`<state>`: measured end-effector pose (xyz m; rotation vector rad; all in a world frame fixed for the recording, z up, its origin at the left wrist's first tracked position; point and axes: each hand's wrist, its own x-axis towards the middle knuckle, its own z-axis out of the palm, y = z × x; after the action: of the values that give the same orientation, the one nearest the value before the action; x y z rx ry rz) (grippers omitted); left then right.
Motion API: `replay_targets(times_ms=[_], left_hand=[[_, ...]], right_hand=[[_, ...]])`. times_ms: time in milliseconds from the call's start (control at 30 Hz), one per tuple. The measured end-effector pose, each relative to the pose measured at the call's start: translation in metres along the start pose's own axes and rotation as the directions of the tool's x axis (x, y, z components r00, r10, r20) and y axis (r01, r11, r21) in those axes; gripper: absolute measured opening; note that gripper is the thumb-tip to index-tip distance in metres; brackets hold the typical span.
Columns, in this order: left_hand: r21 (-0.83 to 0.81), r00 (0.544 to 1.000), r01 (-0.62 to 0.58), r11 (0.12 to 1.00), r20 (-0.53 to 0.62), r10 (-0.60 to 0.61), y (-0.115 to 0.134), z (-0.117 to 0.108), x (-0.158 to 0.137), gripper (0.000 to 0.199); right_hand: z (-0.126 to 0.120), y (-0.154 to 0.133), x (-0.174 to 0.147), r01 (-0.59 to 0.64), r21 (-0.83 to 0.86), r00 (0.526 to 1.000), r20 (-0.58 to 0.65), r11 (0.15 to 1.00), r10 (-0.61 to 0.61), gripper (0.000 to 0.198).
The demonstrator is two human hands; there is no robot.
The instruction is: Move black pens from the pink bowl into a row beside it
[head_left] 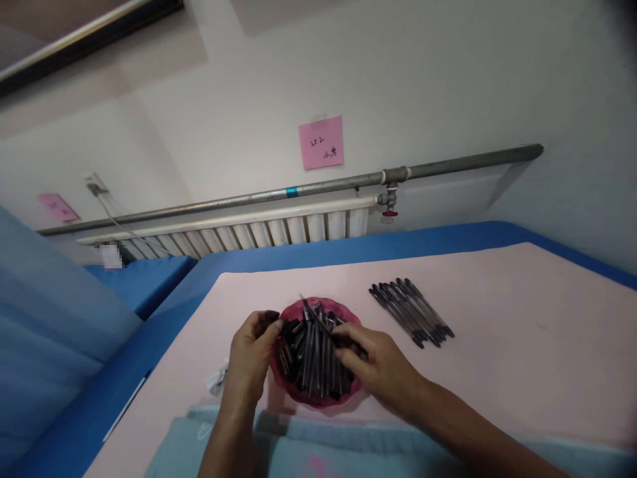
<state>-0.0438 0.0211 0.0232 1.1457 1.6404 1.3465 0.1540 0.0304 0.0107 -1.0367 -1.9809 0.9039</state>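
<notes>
A pink scalloped bowl point(318, 401) stands in front of me, filled with dark pen barrels point(318, 362) and, on its left side, black pen caps point(286, 355). At the bowl's left rim, my left hand point(251, 348) is closed with a small black pen cap point(270, 315) at its fingertips. Over the right side of the bowl, my right hand point(373, 358) pinches a pen point(318, 320), its thin tip pointing up and left. The pen's rear end is hidden by my fingers. To the right, several capped pens point(411, 312) lie side by side in a slanted row.
A pink sheet point(522, 345) covers the blue table point(338, 247). Crumpled white material point(217, 380) lies left of my left wrist. Light blue cloth point(368, 448) runs along the near edge. Behind the table are a radiator point(293, 229), a pipe point(458, 162) and the wall.
</notes>
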Motion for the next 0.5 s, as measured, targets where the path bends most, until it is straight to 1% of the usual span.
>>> replay_targets(times_ms=[33, 67, 100, 167, 233, 300, 500], left_hand=[[-0.192, 0.997, 0.075, 0.979, 0.019, -0.073, 0.0017, -0.0011, 0.0007, 0.020], [-0.333, 0.991, 0.136, 0.933, 0.034, -0.133, 0.0032, -0.0021, 0.0014, 0.022], [-0.426, 0.983, 0.177, 0.887, 0.039, -0.177, 0.0044, -0.0028, 0.0021, 0.022], [-0.522, 0.975, 0.201, 0.829, 0.024, -0.221, 0.0061, -0.0036, 0.0033, 0.021], [-0.554, 0.973, 0.198, 0.809, 0.009, -0.231, 0.0067, -0.0034, 0.0037, 0.019], [-0.560, 0.974, 0.192, 0.806, 0.007, -0.227, 0.0066, -0.0026, 0.0035, 0.018], [-0.515, 0.981, 0.182, 0.838, 0.039, -0.189, 0.0059, -0.0011, 0.0014, 0.019]], right_hand=[[0.0006, -0.0012, -0.0010, 0.040, -0.032, 0.999, 0.031, 0.999, -0.039, 0.020], [0.0011, -0.0022, -0.0019, 0.069, -0.065, 0.996, 0.057, 0.996, -0.065, 0.022], [0.0014, -0.0030, -0.0024, 0.085, -0.094, 0.994, 0.077, 0.992, -0.078, 0.022], [0.0017, -0.0038, -0.0027, 0.091, -0.138, 0.991, 0.109, 0.986, -0.076, 0.023], [0.0018, -0.0037, -0.0023, 0.100, -0.171, 0.988, 0.132, 0.980, -0.078, 0.024], [0.0019, -0.0029, -0.0018, 0.117, -0.198, 0.986, 0.144, 0.973, -0.089, 0.024], [0.0022, -0.0023, -0.0016, 0.128, -0.230, 0.984, 0.154, 0.965, -0.094, 0.024]])
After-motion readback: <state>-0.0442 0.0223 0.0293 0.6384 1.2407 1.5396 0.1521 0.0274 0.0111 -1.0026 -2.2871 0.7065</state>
